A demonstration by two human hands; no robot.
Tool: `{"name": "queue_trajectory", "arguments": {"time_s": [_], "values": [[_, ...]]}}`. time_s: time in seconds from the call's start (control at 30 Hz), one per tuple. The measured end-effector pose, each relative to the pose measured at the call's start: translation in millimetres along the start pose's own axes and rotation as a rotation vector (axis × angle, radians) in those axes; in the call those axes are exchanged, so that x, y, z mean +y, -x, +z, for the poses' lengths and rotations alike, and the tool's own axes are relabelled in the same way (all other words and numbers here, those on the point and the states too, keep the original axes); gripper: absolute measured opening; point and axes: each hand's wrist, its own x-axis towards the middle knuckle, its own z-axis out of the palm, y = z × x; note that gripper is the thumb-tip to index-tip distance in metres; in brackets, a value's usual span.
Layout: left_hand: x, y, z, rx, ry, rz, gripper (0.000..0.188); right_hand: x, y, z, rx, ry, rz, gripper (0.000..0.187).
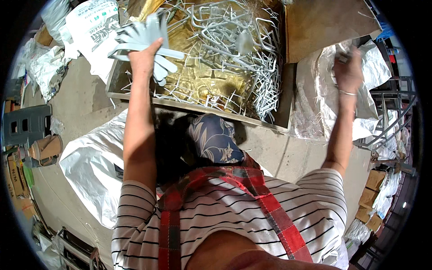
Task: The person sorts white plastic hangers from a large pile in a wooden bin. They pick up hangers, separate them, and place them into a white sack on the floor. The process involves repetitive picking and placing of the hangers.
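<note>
In the upper left of the frame, the left hand (141, 59) has its fingers clamped on a bundle of flat grey strips (144, 37) with rounded ends; the strips fan out above and to both sides of the fist, over the far left part of a large shallow bin (289, 90). The thumb lies across them.

The right hand (348, 71), with a thin bracelet (347, 92) at the wrist, is in the upper right, blurred. It is over or against crinkled silvery sheeting (310, 96); whether its fingers are apart or together, or hold anything, I cannot tell.

The bin fills the upper middle. Bent white rods (266, 83) lie tangled in it, thickest along its right side, with thinner pale pieces scattered over its yellowish bottom (211, 85). A brown board (328, 27) slants beyond its right wall.

White sacks (95, 36) sit in the upper left corner, a dark plastic stool (27, 125) at the left edge, and white sheeting (94, 157) on the floor (63, 189) at lower left. Cardboard boxes (372, 181) are stacked at lower right. The person wears a striped shirt (216, 204) and red-and-black plaid straps (288, 229).
</note>
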Motion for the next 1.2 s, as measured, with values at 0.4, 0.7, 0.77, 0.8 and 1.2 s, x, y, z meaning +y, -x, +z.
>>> {"name": "queue_trajectory", "arguments": {"time_s": [0.4,0.7,0.77,0.8,1.2], "values": [[23.1,67.2,34.7,-0.547,-0.19,-0.117,0.046,-173.2,27.8,85.3,-1.134,-1.618,1.056,0.06],[3.2,70.3,32.0,-0.77,-0.417,0.001,0.048,-259.1,22.3,139.0,-1.138,-2.305,1.173,0.022],[6.6,69.1,33.2,-0.737,-0.325,-0.04,0.048,-257.5,22.9,131.8,-1.058,-2.281,1.264,0.021],[9.0,69.9,34.3,-0.722,-0.277,-0.061,0.048,-256.8,23.7,128.2,-1.016,-2.266,1.311,0.02],[11.9,19.0,-7.5,-0.432,0.853,-0.507,0.088,-251.3,41.3,58.3,-0.954,-1.522,0.213,0.028]]}}
